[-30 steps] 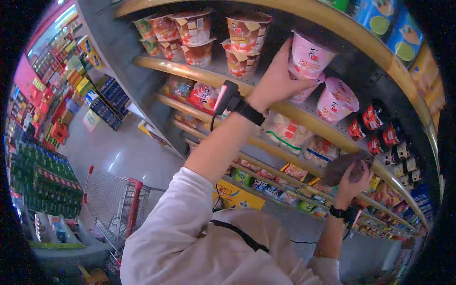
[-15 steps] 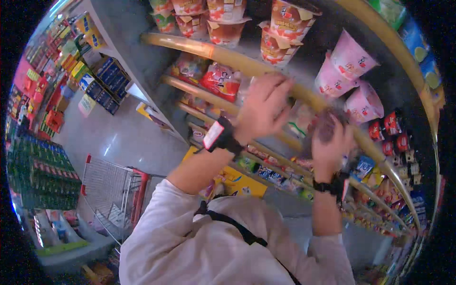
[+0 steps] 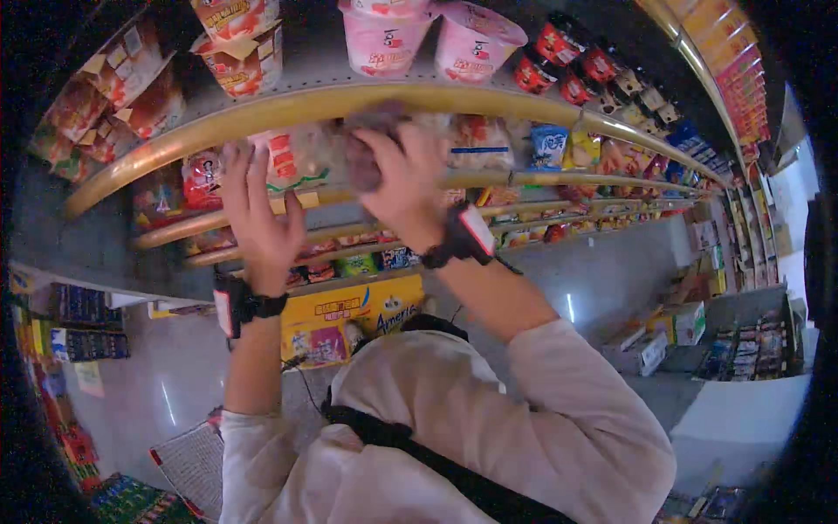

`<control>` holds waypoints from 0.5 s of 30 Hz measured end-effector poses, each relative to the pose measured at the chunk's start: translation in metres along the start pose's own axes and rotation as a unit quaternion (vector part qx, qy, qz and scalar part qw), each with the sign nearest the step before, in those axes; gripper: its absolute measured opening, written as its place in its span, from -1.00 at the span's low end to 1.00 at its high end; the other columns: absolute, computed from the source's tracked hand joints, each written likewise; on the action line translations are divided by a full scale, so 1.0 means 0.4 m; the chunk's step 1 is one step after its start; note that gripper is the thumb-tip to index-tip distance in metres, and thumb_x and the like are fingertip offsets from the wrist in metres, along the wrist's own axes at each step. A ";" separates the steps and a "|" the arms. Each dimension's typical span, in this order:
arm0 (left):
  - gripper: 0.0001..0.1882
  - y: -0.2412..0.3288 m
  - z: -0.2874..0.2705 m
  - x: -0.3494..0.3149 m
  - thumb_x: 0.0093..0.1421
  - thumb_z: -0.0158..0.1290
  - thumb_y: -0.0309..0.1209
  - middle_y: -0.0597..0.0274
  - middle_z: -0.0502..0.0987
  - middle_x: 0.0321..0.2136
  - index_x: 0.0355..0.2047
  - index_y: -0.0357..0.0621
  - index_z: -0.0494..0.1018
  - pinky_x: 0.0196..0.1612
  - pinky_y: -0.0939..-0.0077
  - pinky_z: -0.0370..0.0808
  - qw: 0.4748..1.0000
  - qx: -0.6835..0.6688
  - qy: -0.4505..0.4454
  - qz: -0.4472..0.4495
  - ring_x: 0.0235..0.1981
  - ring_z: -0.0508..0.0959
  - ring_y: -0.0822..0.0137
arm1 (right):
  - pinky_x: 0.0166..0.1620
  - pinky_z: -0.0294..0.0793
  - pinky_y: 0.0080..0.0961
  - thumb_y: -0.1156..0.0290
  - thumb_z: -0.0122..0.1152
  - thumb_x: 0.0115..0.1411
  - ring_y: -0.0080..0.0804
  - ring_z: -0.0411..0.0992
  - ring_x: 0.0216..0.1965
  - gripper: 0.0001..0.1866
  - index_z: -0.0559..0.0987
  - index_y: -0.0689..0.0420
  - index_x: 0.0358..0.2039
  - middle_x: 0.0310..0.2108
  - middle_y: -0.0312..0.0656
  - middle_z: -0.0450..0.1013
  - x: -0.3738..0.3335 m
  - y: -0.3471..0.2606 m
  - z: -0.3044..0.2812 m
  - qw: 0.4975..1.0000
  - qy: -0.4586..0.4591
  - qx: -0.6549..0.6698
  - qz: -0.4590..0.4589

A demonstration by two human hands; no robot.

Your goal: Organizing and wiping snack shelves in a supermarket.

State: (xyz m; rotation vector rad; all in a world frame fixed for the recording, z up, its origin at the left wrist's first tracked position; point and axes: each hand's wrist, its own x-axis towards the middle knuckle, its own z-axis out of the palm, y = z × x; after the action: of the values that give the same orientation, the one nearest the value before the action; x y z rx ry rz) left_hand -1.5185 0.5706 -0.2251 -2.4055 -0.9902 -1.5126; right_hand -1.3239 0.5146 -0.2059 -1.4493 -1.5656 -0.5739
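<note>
My right hand point(image 3: 408, 179) is closed on a dark purplish-brown cloth point(image 3: 363, 159), pressed near the gold-coloured front rail point(image 3: 497, 103) of the upper shelf. Motion smears the cloth's top edge, so its outline is not sharp. To the left, my left hand point(image 3: 260, 210) has its fingers stretched apart and holds nothing; its fingertips come up just below the rail. Behind that hand, a red snack bag point(image 3: 202, 179) and a clear-and-red bag point(image 3: 305, 155) lie on the shelf beneath. Each wrist wears a black strap with a white-faced device.
Pink tubs point(image 3: 384, 39) and brown-orange tubs point(image 3: 237, 70) stand on the upper shelf. Small red-and-black cups point(image 3: 559, 44) sit farther right. A shopping cart point(image 3: 192, 463) is at lower left. A yellow printed box point(image 3: 349, 314) stands on the floor below the shelves.
My view has swung right along the shelf, so the tubs now appear farther left. My right hand still grips the cloth; the fingers of my left hand, bent before, now point upward.
</note>
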 end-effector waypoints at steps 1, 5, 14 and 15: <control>-0.24 0.002 0.023 -0.067 -0.04 0.09 -0.52 -0.14 0.28 0.22 0.26 -0.19 0.23 0.30 -0.11 0.10 0.999 -0.010 -0.008 -0.042 0.28 0.22 -0.17 | -0.12 0.27 -0.14 0.36 0.45 -0.37 -0.11 0.36 -0.10 -0.38 0.60 -0.08 -0.12 -0.20 -0.19 0.40 -0.042 0.031 -0.023 0.999 -0.033 -0.012 0.014; -0.14 0.011 0.093 -0.263 -0.10 0.17 -0.46 -0.20 0.17 0.28 0.29 -0.15 0.18 0.32 -0.07 0.10 0.981 0.000 -0.143 -0.128 0.30 0.16 -0.22 | -0.06 0.28 -0.12 0.39 0.43 -0.31 -0.09 0.36 -0.08 -0.42 0.60 -0.06 -0.12 -0.18 -0.16 0.41 -0.241 0.151 -0.019 0.993 -0.112 0.008 0.039; -0.10 0.016 0.193 -0.314 -0.05 0.17 -0.32 -0.10 0.02 0.36 0.33 -0.19 0.10 0.36 -0.19 -0.03 0.952 0.116 -0.252 -0.126 0.40 -0.04 -0.15 | -0.01 0.33 -0.08 0.30 0.46 -0.25 -0.07 0.38 -0.04 -0.40 0.57 -0.13 -0.07 -0.10 -0.16 0.42 -0.337 0.270 0.062 0.963 -0.222 -0.151 0.032; -0.12 0.015 0.186 -0.313 -0.03 0.16 -0.33 -0.06 0.02 0.37 0.33 -0.17 0.11 0.36 -0.19 -0.04 0.949 0.125 -0.270 -0.108 0.41 -0.05 -0.12 | 0.06 0.32 -0.07 0.30 0.49 -0.27 -0.05 0.36 0.03 -0.34 0.56 -0.12 -0.03 -0.06 -0.12 0.42 -0.333 0.301 0.047 0.961 -0.252 -0.077 0.089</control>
State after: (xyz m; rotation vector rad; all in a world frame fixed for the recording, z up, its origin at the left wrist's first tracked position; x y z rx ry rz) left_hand -1.4939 0.5409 -0.3656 -2.6315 -1.4834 -0.7025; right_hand -1.2273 0.4838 -0.3553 -1.9417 -1.7757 -0.2301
